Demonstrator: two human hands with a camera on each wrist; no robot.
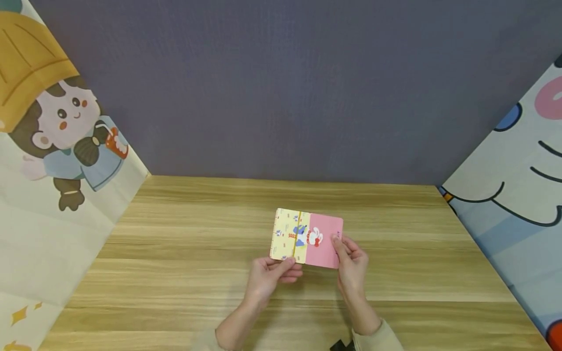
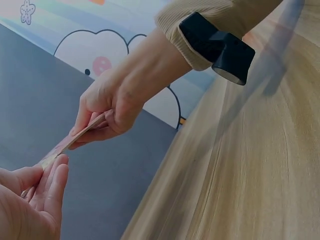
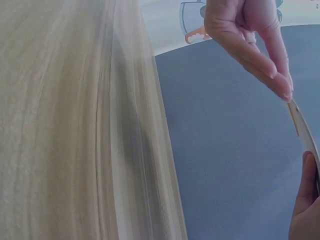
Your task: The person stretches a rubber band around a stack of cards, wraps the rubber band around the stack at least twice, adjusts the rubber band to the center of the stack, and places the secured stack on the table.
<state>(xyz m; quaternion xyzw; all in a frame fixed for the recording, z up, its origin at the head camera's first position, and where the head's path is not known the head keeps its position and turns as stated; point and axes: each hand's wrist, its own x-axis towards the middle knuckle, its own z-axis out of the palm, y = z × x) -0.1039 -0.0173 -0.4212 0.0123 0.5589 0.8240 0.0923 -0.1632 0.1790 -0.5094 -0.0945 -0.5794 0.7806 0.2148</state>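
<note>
A small, thin notebook (image 1: 322,253), half yellow print and half pink, is held up over the table, cartoon animals across its middle. A yellow elastic band (image 1: 295,246) crosses its yellow half. My left hand (image 1: 263,282) pinches the lower edge near the band, thumb on top and fingers beneath. At the pink end, my right hand (image 1: 353,265) grips the right edge, thumb on the face. Seen nearly edge-on in the left wrist view, the notebook (image 2: 82,132) spans both hands. The right wrist view shows its thin edge (image 3: 304,129) bowing slightly.
The wood-grain table (image 1: 175,253) stretches out around the hands. A dark grey panel (image 1: 281,97) stands along its back edge, with cartoon-printed panels (image 1: 30,234) at the sides. A black wrist camera (image 2: 232,57) sits on my right sleeve.
</note>
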